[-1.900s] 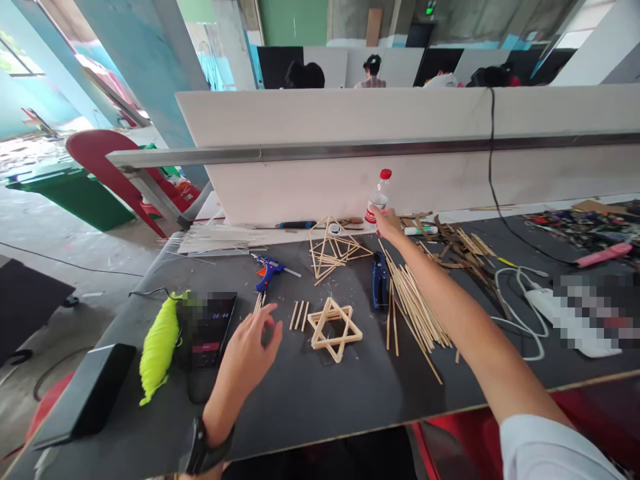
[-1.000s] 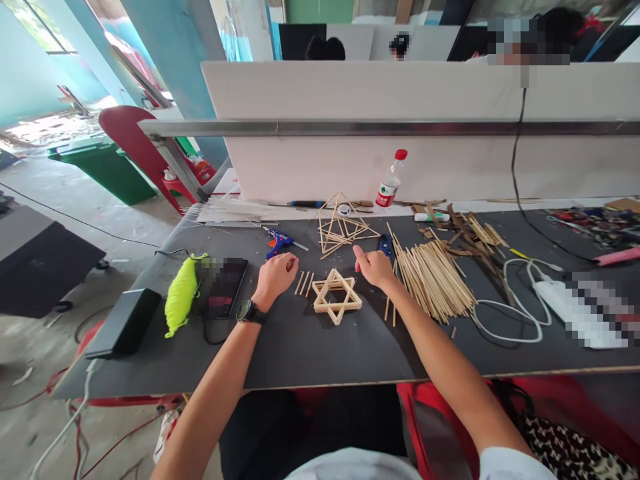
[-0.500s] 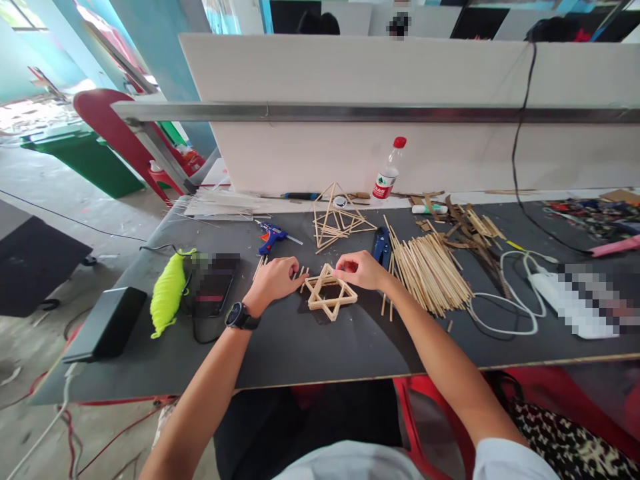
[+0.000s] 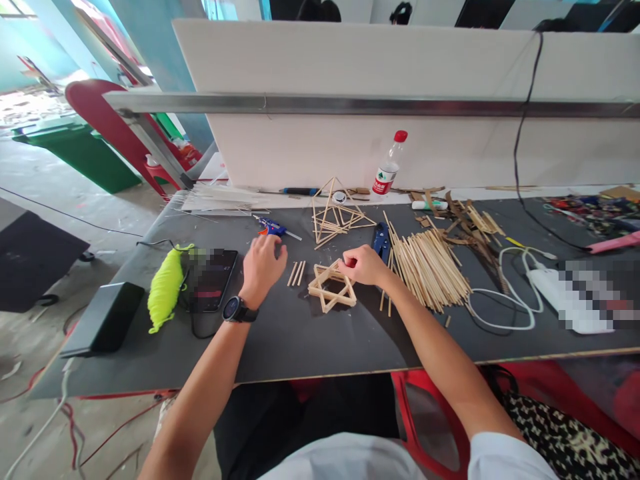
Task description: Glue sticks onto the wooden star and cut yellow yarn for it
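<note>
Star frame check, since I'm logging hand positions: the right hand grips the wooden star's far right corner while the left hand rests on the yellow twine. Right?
Not quite. In the head view the right hand does grip the wooden star at its far right corner, but the left hand is by the blue glue gun, well clear of the yellow twine.

Stick star (image 4: 332, 287) on table (image 4: 310, 340), loose sticks (image 4: 296, 273) left, stick pile (image 4: 430, 267) right, bottle (image 4: 389, 167) behind

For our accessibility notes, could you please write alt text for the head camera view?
A person's right hand holds the edge of a star-shaped wooden stick frame on a dark worktable, while the left hand reaches toward a blue glue gun. A pile of wooden sticks lies to the right.
</note>
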A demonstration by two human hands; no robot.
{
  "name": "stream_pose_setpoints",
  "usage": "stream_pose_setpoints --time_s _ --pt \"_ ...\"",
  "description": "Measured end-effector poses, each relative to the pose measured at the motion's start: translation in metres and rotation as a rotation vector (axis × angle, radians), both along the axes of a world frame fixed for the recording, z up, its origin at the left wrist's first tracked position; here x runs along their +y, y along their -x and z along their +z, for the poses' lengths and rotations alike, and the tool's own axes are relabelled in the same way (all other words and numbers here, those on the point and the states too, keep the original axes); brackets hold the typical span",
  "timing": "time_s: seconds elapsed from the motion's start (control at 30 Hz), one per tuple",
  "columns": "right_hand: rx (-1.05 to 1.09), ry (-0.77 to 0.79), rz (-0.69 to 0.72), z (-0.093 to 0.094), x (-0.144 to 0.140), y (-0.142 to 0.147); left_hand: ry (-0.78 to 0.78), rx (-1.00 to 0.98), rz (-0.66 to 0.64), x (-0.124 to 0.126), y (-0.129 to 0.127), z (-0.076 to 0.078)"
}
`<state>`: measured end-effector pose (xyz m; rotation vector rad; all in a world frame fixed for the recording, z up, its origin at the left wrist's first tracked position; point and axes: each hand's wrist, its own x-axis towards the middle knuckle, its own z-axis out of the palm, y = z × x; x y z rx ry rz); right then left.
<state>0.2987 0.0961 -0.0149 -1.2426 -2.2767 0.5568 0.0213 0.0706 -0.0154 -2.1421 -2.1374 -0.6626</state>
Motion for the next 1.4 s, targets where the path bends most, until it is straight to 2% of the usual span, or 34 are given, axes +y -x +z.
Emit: stream_pose_setpoints --time_s 0.07,0.17,0.4,0.57,0.7,1.07,1.4 --pt "-0.002 0.001 -0.011 0.001 0.0 0.0 -0.016 0.041 0.113 0.003 0.005 -0.003" --pt "0.035 0.039 0.0 0.003 0.001 -0.003 0.068 0.087 0.185 0.008 0.013 -0.007" --pt "0.303 0.264 -0.001 -0.002 0.01 -0.014 0.137 0.137 0.215 0.021 0.016 -0.015" --pt "0.361 0.433 0.04 -0.01 0.013 -0.01 0.145 0.119 0.242 0.029 0.016 -0.019" --pt "0.398 0.548 0.067 -0.009 0.013 -0.011 0.156 0.062 0.258 0.031 0.014 -0.015" --pt "0.312 0.645 0.15 0.0 0.016 -0.027 0.216 0.143 0.205 0.031 0.009 -0.009" --pt "0.269 0.681 0.157 0.001 0.016 -0.029 0.325 0.129 0.275 0.039 0.009 0.002"
